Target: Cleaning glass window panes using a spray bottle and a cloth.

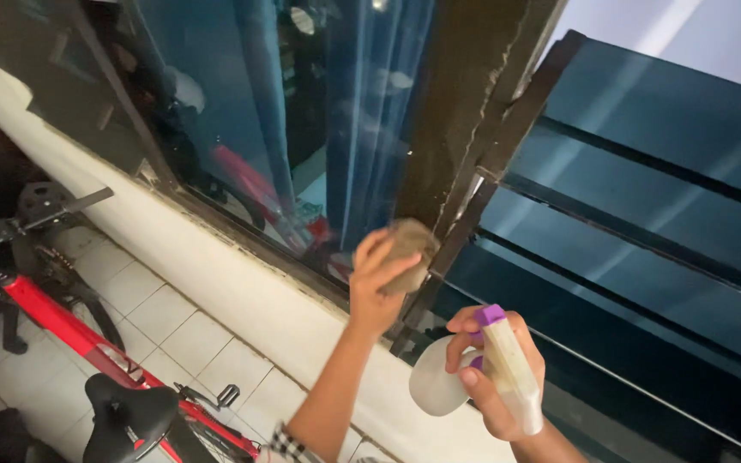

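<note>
Right hand: fingers clamped on a spray bottle with a purple cap. Left hand: fingers closed around a brown cloth, pressed against the dark window frame. Beyond: tinted glass, louvres, red bicycle on the tiled floor.
</note>
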